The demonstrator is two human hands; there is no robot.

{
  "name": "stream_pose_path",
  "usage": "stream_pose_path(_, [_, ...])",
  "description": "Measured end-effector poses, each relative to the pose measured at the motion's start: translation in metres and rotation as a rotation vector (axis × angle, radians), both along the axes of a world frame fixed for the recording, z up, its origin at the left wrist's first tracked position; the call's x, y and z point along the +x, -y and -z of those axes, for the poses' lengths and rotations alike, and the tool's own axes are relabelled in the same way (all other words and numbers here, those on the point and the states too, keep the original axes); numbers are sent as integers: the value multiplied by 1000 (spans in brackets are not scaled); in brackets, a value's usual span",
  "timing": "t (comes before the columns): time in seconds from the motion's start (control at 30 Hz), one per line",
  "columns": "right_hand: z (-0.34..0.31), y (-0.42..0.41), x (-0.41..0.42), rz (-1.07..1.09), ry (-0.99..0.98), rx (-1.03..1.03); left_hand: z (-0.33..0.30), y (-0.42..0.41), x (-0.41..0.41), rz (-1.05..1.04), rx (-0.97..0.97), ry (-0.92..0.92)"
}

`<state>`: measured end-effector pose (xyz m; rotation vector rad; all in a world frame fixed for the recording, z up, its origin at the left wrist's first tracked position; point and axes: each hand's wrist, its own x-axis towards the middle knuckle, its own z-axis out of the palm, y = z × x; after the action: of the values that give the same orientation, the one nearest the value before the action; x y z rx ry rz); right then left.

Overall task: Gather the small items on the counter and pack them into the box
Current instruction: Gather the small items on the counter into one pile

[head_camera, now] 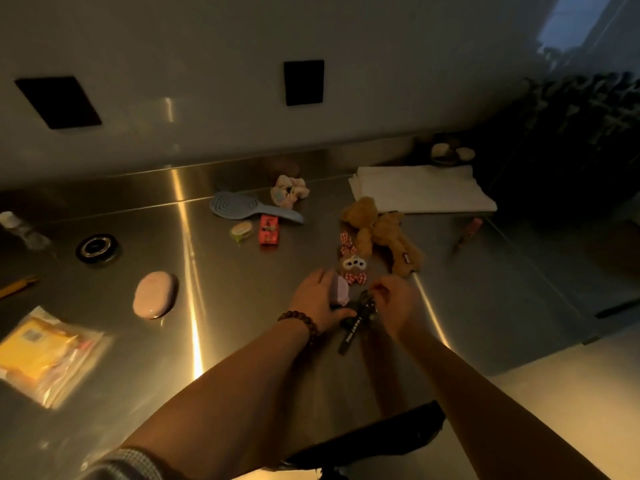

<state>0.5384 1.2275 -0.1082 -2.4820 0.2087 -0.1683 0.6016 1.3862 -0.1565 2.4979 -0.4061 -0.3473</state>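
Near the front edge of the brushed stainless-steel counter [145, 358], both hands work on a dark keychain-like bundle with a black printed strap [353, 327]. The left hand [317, 299], with a brown bead bracelet at its wrist, has its fingers curled round a small pale pink soft item [338, 289] and rests against the strap's upper end, while the right hand [394, 306] pinches the dark cluster at the top of the bundle; what exactly that cluster is stays unclear in the dim light. The bundle looks light and floppy, with hard little parts, so it is best lifted by the cluster, letting the strap hang. Just beyond the hands lie a small brown plush charm with a red checked bow [351, 268] and a tan teddy bear [377, 233], both soft and easy to squeeze anywhere. Toward the back edge sit a blue plastic hairbrush [242, 206], stiff and best taken by its handle, and a pale scrunchie [289, 190]. A smooth pink oval case [155, 294] toward the left edge may be slippery. A flat white box [420, 188] waits at the back right corner.
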Motion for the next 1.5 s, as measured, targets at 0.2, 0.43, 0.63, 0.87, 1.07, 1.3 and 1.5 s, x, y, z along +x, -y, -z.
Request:
stream_pose_path(0.2, [-17,1,52,-123,66,97,-5,8,30,73,89,-56])
stream_pose_path(0.43, [-39,-15,115,-205,132,116,-39,-36,53,-131,37,82])
stream_pose_path(0.63, [-59,-42,181,-149,251,218,-75,-97,103,-362,-36,218])
stream_pose_path(0.87, [-45,-60,256,-105,254,160,-65,-146,154,-408,19,208])
stream_pose_path(1.07, [-9,-62,287,-74,126,132,-34,-173,175,-454,32,152])
stream_pose_path(1.3, [28,-68,293,-154,13,64,-8,-183,181,-416,30,130])
stream_pose_path(1.5, [24,-55,286,-215,-61,119,-12,-174,179,-324,18,144])
